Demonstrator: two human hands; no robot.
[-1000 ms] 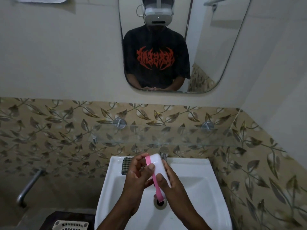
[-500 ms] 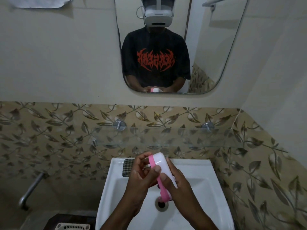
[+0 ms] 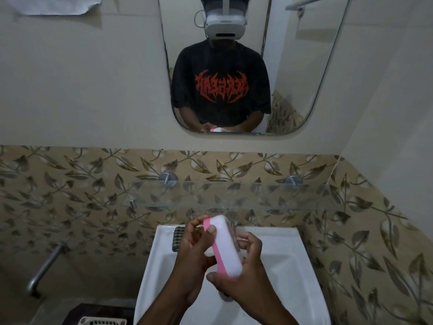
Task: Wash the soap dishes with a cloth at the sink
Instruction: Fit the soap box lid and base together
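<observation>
A white soap dish (image 3: 226,245) with a pink rim is held on edge over the white sink (image 3: 293,266). My left hand (image 3: 194,252) grips its upper left side, thumb pressed on the pink band. My right hand (image 3: 246,275) cups its lower right side from below. A dark checked cloth (image 3: 178,238) lies on the sink's back left ledge, partly hidden behind my left hand. The tap is hidden behind the dish.
A glass shelf (image 3: 234,195) juts from the leaf-patterned tiles just above the sink. A mirror (image 3: 246,66) hangs higher up. A metal wall pipe (image 3: 44,268) sticks out at the left. A white slotted basket (image 3: 100,321) sits at the bottom left.
Both hands have lifted the soap dish a little and turned it, so more of its white face shows. My right hand slid lower under the dish.
</observation>
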